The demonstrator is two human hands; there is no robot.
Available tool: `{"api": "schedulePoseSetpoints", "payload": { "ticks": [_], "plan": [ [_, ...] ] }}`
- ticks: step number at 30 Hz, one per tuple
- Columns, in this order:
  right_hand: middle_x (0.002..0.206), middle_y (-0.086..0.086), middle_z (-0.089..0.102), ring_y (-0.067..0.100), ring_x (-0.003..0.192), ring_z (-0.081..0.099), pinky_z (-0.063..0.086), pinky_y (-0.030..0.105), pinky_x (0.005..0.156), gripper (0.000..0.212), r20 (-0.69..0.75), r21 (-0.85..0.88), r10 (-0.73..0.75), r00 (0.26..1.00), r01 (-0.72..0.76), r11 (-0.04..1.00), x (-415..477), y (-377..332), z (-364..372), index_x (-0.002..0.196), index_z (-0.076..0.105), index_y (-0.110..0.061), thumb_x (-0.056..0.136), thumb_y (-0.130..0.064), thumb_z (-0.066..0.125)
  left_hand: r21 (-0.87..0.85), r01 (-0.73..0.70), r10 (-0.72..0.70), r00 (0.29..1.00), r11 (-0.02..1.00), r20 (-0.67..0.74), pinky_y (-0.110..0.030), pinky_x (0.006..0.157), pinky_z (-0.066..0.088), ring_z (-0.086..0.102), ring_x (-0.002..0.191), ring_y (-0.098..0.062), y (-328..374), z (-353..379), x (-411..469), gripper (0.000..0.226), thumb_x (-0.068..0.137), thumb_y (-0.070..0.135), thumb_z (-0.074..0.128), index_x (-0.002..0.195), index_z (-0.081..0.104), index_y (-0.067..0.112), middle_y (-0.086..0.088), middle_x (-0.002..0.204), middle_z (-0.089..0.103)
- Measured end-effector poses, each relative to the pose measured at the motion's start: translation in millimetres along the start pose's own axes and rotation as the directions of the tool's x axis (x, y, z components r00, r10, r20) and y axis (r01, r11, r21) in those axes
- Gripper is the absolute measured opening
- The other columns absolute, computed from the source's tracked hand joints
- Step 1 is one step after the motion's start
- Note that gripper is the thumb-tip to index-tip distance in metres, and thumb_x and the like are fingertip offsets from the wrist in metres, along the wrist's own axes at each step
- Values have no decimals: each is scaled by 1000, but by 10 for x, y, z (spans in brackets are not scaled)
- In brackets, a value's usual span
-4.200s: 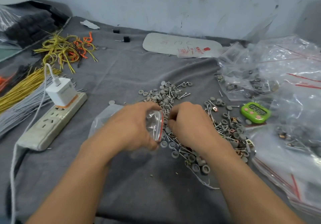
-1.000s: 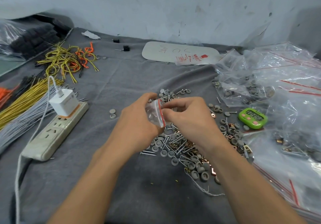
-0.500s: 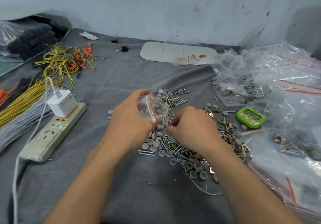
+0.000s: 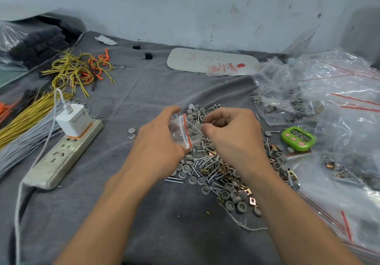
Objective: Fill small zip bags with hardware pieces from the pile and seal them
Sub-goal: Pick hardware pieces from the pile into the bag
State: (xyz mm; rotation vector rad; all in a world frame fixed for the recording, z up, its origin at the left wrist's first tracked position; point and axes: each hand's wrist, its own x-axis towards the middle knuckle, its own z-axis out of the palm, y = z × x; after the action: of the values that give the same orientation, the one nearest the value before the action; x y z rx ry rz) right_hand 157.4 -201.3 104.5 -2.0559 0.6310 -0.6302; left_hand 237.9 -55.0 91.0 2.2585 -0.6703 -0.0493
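Gripping a small zip bag [image 4: 184, 132] by its side, the left hand [image 4: 158, 147] holds it above the pile [image 4: 213, 166] with the red-striped mouth facing right; grey caps show inside the bag; the right hand [image 4: 232, 139] is curled at the mouth, fingertips pinched, though on what cannot be told; screws, grey caps and copper clips make up the pile on the grey cloth [image 4: 164, 234]; a green timer [image 4: 298, 138] lies right, beside filled bags [image 4: 287, 104]; a power strip [image 4: 61, 158] lies left.
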Motion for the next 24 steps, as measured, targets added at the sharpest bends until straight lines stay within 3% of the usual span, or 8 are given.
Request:
{"api": "schedulePoseSetpoints", "payload": {
  "ticks": [4,7,10,14,17,20,22,24],
  "plan": [
    [54,-10,64,1,46,49,39,19,49,9,209,91,-48,977,30,995,-65,-8,113,81,80,-44,72,-42,81,41,-29,26,998,999,55,-26,76,45,65,100,-16,43,50,-27,78,74,21,81,137,45,48,12,114,68],
    [61,-9,71,3,54,59,53,26,56,16,306,83,-41,951,16,996,-76,-11,166,88,80,-48,73,-51,75,38,-48,45,997,998,62,-31,80,52,66,97,-16,50,53,-32,77,75,15,79,136,47,49,12,113,70],
    [77,-13,77,6,77,74,61,34,73,16,217,202,1,976,-46,978,-35,-17,154,89,82,-41,83,-30,72,9,-47,47,998,999,37,-11,71,42,60,91,-8,31,29,-24,76,72,21,85,134,50,47,17,104,66],
    [72,-19,75,-1,66,69,57,25,63,20,-16,234,88,996,-81,969,28,25,66,82,81,-40,84,-23,70,-99,-5,0,999,995,-46,6,69,32,52,85,1,47,-38,-10,73,70,25,88,133,55,41,21,104,63],
    [66,-20,72,1,59,67,56,26,62,22,23,51,130,991,-131,990,18,72,62,78,79,-38,87,-22,68,-247,35,-60,994,968,-94,-4,79,41,61,97,3,66,-98,-13,66,71,25,87,128,59,42,17,109,68],
    [81,-16,77,4,75,69,54,23,74,16,236,-273,115,965,-48,961,-48,76,159,86,80,-33,89,-25,67,-400,50,-108,987,915,-123,-37,97,52,65,106,-5,117,-157,-31,58,74,18,83,124,62,39,15,110,71],
    [100,-8,78,14,95,72,56,29,92,20,386,-370,102,917,52,927,-119,64,259,99,79,-32,88,-22,67,-500,65,-142,983,863,-117,-36,96,54,67,102,0,143,-183,-39,58,75,10,81,123,64,36,16,108,73],
    [103,-3,76,22,98,71,57,32,91,26,464,-419,97,881,122,900,-180,58,339,109,74,-35,87,-22,66,-560,74,-157,982,825,-102,-36,95,56,68,101,-2,149,-195,-37,60,75,2,79,124,65,34,13,109,73]
  ]
}}
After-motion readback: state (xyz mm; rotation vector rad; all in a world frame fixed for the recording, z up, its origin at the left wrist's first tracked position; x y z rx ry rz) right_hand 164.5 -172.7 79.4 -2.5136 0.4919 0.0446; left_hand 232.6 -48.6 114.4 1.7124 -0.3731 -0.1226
